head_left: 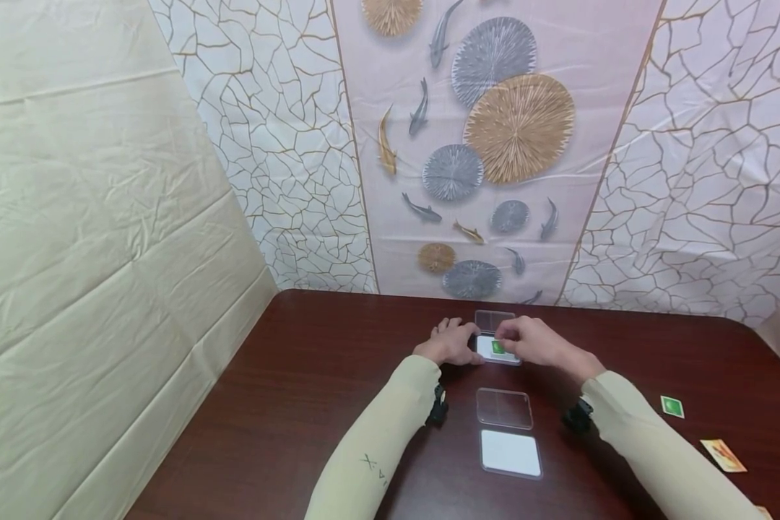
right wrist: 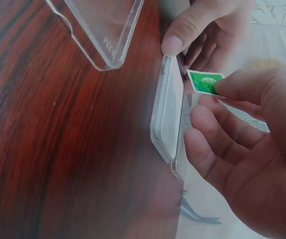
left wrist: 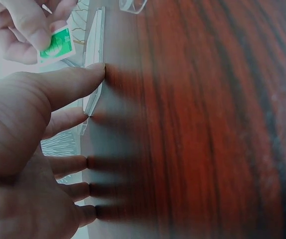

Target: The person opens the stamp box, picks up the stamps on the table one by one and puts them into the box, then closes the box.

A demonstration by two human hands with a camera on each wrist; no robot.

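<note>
My right hand (head_left: 536,341) pinches a small green postage stamp (right wrist: 205,82) with a white border between thumb and fingers. The stamp is above the white pad of an open clear plastic case (right wrist: 164,117), apart from it in the right wrist view. The case's transparent lid (head_left: 494,320) lies folded back on the far side. My left hand (head_left: 451,342) is at the case's left end, thumb and index finger touching its edge. Its other fingers are spread, tips on the table, in the left wrist view.
Nearer on the dark wooden table (head_left: 338,404) lies a second open case with a white pad (head_left: 510,453) and clear lid (head_left: 504,409). To the right lie another green stamp (head_left: 672,406) and an orange one (head_left: 724,456). A patterned cloth (head_left: 299,180) hangs behind the table.
</note>
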